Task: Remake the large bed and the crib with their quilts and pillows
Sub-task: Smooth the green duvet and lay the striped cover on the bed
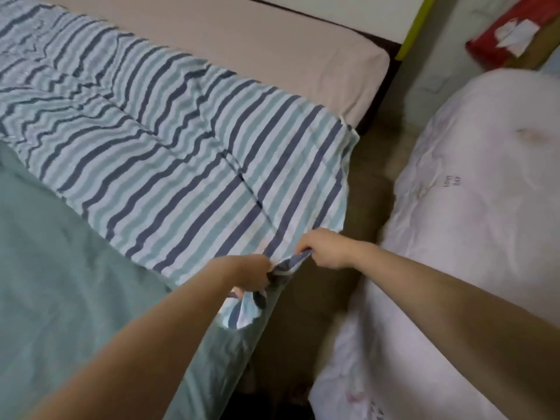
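Both hands are bunched up on the near edge of the striped quilt, right at the side of the large bed. The left hand grips a wad of the striped fabric with a bit dangling below it, and the right hand pinches the edge just beside it. The quilt lies across the bed, over a plain green cover, with bare beige mattress showing beyond. A white quilt is heaped off to the right, near a red box.
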Action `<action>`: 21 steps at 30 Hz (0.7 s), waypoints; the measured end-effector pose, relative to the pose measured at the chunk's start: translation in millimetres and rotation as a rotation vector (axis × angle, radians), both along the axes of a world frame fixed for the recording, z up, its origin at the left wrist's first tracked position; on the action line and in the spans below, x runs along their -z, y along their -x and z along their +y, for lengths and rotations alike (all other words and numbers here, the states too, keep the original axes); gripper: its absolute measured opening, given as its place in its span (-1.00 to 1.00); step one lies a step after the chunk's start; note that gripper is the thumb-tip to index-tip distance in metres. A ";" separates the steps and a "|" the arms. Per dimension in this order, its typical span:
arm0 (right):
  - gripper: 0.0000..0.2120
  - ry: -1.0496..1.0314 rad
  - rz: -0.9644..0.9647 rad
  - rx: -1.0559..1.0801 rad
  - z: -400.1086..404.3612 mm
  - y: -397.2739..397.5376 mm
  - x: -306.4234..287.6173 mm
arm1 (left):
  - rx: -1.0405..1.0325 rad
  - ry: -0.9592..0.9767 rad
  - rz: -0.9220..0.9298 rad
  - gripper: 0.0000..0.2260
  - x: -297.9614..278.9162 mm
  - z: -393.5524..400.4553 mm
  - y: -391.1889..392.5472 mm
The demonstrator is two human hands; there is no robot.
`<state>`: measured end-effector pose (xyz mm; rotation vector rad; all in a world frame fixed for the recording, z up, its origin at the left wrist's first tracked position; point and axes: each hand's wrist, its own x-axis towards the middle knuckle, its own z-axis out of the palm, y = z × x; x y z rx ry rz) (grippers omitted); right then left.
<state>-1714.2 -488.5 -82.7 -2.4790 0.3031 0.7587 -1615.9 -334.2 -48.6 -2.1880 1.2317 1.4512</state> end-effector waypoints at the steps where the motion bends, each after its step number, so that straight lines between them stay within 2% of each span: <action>1: -0.59 -0.008 -0.053 0.080 -5.6 2.3 6.9 | -0.013 -0.017 0.015 -0.85 3.1 1.1 -8.3; 3: -0.55 -0.035 -0.247 0.371 -20.9 3.5 13.6 | -0.046 0.031 -0.003 -0.79 8.3 -7.9 -24.3; 5: -0.61 -0.044 -0.364 0.681 -36.5 -3.7 16.0 | -0.096 0.198 -0.144 -0.78 9.7 -25.4 -33.3; 8: -0.61 -0.129 -0.375 1.029 -63.7 -27.0 25.5 | -0.193 0.472 -0.340 -0.71 13.3 -58.6 -32.2; 12: -0.46 -0.420 -0.369 1.460 -102.5 -62.4 43.3 | -0.100 0.635 -0.379 -0.50 27.6 -99.0 -33.2; 17: -0.36 -0.660 -0.298 1.648 -142.4 -82.9 53.9 | 0.011 0.627 -0.398 -0.40 39.1 -127.9 -63.7; 21: -0.41 -0.768 -0.324 1.713 -180.6 -104.8 58.9 | 0.039 0.660 -0.437 -0.36 55.4 -163.1 -105.3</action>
